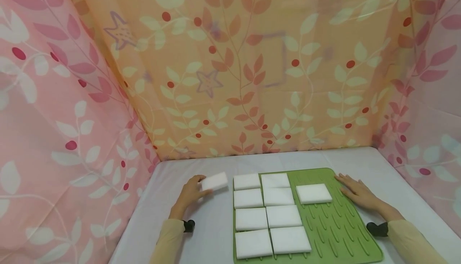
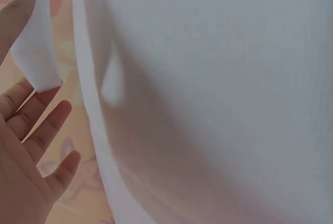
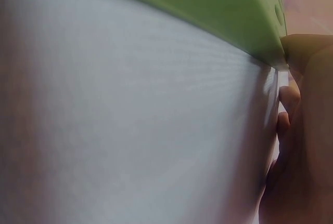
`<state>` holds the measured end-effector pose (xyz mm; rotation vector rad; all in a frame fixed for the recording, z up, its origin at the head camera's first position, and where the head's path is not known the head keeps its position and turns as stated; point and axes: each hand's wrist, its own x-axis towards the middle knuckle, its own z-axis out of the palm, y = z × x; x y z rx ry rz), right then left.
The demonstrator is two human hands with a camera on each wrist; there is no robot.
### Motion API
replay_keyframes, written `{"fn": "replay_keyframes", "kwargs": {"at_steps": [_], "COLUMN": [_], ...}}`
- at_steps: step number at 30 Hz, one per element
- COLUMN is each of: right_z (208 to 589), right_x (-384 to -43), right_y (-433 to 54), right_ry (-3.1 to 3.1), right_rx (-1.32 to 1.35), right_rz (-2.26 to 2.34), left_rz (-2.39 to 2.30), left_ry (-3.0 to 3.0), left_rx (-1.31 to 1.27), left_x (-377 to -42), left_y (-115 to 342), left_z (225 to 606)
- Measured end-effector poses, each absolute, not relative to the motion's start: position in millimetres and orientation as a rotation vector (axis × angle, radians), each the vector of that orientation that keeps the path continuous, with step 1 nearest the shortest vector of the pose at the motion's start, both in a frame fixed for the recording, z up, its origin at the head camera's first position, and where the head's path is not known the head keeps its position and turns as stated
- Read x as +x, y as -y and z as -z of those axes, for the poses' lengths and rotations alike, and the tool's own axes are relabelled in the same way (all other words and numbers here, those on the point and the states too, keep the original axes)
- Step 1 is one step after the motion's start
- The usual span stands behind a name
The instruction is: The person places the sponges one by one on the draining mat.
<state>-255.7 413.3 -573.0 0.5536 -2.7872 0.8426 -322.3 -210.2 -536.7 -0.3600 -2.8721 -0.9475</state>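
Note:
My left hand (image 1: pixel 191 193) pinches a white rectangular sponge (image 1: pixel 215 181) left of the green mat (image 1: pixel 356 232). In the left wrist view the thumb lies on one face of that sponge (image 2: pixel 36 37), and fingertips meet its lower end. Two columns of similar white sponges (image 1: pixel 252 219) cover the mat's left half. A single sponge (image 1: pixel 314 194) lies apart from them, towards the mat's upper right. At the mat's right edge rests my right hand (image 1: pixel 363 195), fingers extended and holding nothing. The right wrist view shows its thumb against the mat's edge (image 3: pixel 260 47).
A white cloth (image 1: pixel 212 232) covers the table under the mat. Floral curtains (image 1: pixel 230 76) hang behind the table and along both sides. Ridges run over the mat's right half. A black wrist strap (image 1: pixel 189 226) sits at the left sleeve, another (image 1: pixel 377 229) at the right.

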Motion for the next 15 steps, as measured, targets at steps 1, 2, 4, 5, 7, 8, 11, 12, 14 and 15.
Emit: {"fn": "replay_keyframes", "kwargs": {"at_steps": [1,2,4,5,7,8,11,12,14,15], "right_z": [573,572,572,572,572,572,573,574,575,575], "right_x": [-255,-255,-254,-254,-255,-255,-256,-256,-256,-256], "right_y": [-413,-413,-413,-412,-412,-413,-413,-414,-414,-414], "right_ry": [2.786,2.786,2.785,2.783,2.781,2.778,2.77,2.769,2.766,2.767], "right_rx": [0.555,0.556,0.557,0.557,0.561,0.563,0.568,0.57,0.57,0.57], "right_rz": [-0.844,-0.846,-0.852,-0.851,-0.845,-0.839,-0.821,-0.818,-0.817,-0.819], "left_rz": [0.952,0.958,0.96,0.96,0.957,0.947,0.959,0.954,0.945,0.949], "left_ry": [2.864,2.862,2.853,2.851,2.851,2.85,2.847,2.849,2.855,2.855], "left_rx": [-0.359,-0.35,-0.357,-0.362,-0.374,-0.382,-0.4,-0.409,-0.423,-0.428], "left_x": [-322,-321,-319,-318,-316,-315,-313,-313,-311,-310], "left_y": [209,208,206,205,202,201,197,195,193,191], "left_z": [536,534,532,531,527,526,522,521,520,520]}}
